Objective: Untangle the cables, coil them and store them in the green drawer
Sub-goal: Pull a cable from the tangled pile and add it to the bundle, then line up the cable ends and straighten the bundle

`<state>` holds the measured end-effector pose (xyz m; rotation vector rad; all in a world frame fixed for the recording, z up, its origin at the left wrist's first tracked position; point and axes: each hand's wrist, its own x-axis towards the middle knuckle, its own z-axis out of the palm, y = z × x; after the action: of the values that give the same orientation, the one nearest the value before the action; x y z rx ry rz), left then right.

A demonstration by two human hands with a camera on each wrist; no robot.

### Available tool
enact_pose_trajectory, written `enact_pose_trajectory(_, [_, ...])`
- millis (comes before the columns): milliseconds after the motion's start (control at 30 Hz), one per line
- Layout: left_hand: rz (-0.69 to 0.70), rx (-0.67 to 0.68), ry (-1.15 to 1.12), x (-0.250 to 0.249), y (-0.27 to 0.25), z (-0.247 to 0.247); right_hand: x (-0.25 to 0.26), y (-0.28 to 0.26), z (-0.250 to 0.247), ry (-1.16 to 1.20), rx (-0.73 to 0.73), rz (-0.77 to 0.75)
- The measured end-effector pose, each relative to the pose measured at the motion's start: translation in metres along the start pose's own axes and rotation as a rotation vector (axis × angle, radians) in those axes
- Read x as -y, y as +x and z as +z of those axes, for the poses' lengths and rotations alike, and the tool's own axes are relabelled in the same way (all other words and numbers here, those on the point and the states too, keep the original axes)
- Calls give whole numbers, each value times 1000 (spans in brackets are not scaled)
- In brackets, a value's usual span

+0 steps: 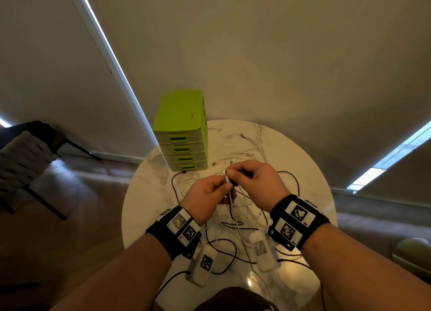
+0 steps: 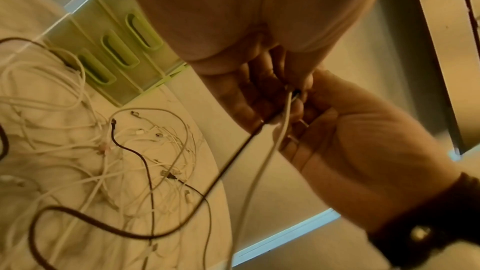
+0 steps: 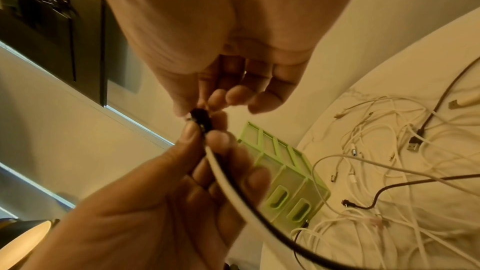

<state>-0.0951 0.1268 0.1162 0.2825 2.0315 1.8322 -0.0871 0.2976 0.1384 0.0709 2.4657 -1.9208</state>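
Over the round marble table [image 1: 303, 171] my two hands meet above a tangle of white and dark cables [image 1: 235, 220] [image 2: 103, 151] [image 3: 389, 171]. My right hand [image 1: 231, 173] [image 3: 200, 110] pinches a black plug [image 3: 200, 119] between thumb and fingertip. Just below the plug, my left hand [image 1: 227, 185] [image 3: 205, 137] [image 2: 285, 89] pinches a white cable [image 3: 226, 182] [image 2: 259, 171] together with the black cable [image 2: 233, 161]. Both cables hang down towards the heap. The green drawer unit [image 1: 182, 133] [image 2: 111, 48] [image 3: 285, 182] stands at the table's far left, its drawers closed.
A grey chair [image 1: 23, 166] stands on the wooden floor to the left. Two white boxes with markers [image 1: 201, 264] sit under my wrists near the table's front edge. Loose plugs and cable ends [image 1: 245, 136] lie to the right of the drawers. A wall rises behind the table.
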Motion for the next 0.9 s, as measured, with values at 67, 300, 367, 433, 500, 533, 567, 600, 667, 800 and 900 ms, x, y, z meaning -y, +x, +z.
enact_pose_trajectory(67, [-29, -74, -181, -4, 2, 2, -3, -5, 3, 104, 23, 19])
enact_pose_trajectory(300, [-40, -221, -466, -17, 0, -9, -34, -32, 10, 178, 411, 259])
enact_pose_trajectory(367, [-26, -294, -542, -21, 0, -14, -49, -33, 6, 111, 495, 202])
enact_pose_trajectory(433, [2, -370, -707, -25, 5, -25, -65, -34, 0, 19, 556, 211])
enact_pose_trajectory(500, [15, -422, -825, -29, 9, -41, -84, -36, -9, -163, 546, 258])
enact_pose_trajectory(533, [22, -443, -867, -30, 11, -50, -95, -37, -14, -291, 522, 280])
enact_pose_trajectory(567, [29, -464, -905, -31, 13, -60, -106, -39, -22, -417, 492, 306])
enact_pose_trajectory(600, [33, -483, -935, -31, 14, -71, -114, -40, -30, -516, 454, 327])
enact_pose_trajectory(667, [35, -491, -961, -30, 16, -90, -124, -40, -42, -586, 338, 349])
enact_pose_trajectory(800, [-22, -421, -800, -29, 11, -94, -92, -26, -50, -454, 120, 291])
enact_pose_trajectory(900, [-59, -319, -456, -27, 6, -61, -36, -14, -40, -382, 78, 154])
